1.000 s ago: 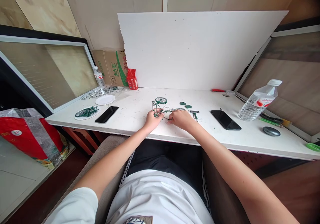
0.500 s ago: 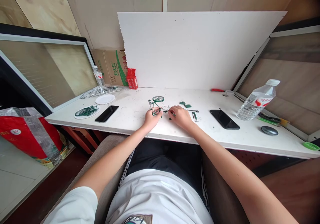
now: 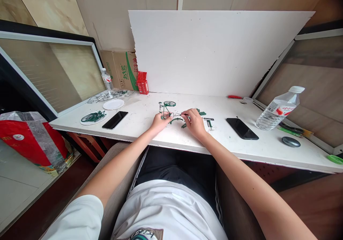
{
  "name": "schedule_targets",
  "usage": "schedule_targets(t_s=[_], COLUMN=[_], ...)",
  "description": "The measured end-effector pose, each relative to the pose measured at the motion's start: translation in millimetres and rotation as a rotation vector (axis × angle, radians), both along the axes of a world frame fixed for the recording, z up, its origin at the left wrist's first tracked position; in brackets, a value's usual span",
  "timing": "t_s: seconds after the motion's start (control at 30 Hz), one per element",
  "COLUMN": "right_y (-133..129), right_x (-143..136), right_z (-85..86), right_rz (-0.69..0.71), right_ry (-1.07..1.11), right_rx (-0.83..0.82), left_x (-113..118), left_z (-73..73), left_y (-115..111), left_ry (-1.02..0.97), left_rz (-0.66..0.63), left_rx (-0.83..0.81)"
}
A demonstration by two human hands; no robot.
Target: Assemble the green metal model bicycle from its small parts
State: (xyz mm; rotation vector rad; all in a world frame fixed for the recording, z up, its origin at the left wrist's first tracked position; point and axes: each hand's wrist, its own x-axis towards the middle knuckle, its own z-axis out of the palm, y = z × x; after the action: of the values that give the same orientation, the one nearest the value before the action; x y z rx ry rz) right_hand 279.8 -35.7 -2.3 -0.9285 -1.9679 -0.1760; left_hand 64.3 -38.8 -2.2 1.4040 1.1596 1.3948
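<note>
A small green model bicycle (image 3: 166,108) with thin spoked wheels is at the middle of the white table. My left hand (image 3: 160,122) is closed on its near wheel end. My right hand (image 3: 195,122) pinches a thin dark piece (image 3: 182,114) that points left toward the bicycle. Between and below the hands lies a curved green part (image 3: 175,119), with another green piece partly under my right fingers. Just behind my right hand are flat green pieces (image 3: 202,113), and to its right lie dark and green narrow parts (image 3: 209,124).
Phones lie on the left (image 3: 115,120) and right (image 3: 242,128). Two white plates, one holding green parts (image 3: 93,117), are at the left. A water bottle (image 3: 280,108), grey oval object (image 3: 291,142) and tools stand or lie at the right. A red box (image 3: 142,83) is behind.
My right hand has risen slightly and moved away from the table's front edge, now pinching a thin dark piece. The curved green part shows more clearly between the hands. The view has shifted slightly.
</note>
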Motion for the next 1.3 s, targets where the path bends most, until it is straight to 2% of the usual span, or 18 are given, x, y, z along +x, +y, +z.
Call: schedule_targets(t_s=[0.1,0.17,0.33,0.47,0.77,1.0,1.3], right_y=[-2,-3,-6,-8,-14,-20,-27], right_x=[-3,-6,-13,-14,6,1,-2], right_z=[0.4,0.7,0.0,-1.3,1.0,1.4,5.1], right_rz=[0.012,0.013,-0.027,-0.055,0.014,0.023,0.021], right_ry=[-0.007,-0.033,-0.113,-0.087,0.18,0.095,0.114], right_rx=[0.013,0.03,0.138,0.118,-0.117,-0.124,-0.067], left_x=[-12,-15,-9,-1,12,12,13], left_z=[7.6,8.8,1.5,-6.9,-19.6,-26.0,-22.9], left_y=[5,9,17,21,20,25,21], left_ry=[0.015,0.002,-0.074,-0.086,0.136,0.127,0.135], left_rz=[0.042,0.027,-0.045,-0.09,-0.055,-0.081,-0.061], left_rx=[-0.004,-0.031,-0.123,-0.128,0.115,0.133,0.119])
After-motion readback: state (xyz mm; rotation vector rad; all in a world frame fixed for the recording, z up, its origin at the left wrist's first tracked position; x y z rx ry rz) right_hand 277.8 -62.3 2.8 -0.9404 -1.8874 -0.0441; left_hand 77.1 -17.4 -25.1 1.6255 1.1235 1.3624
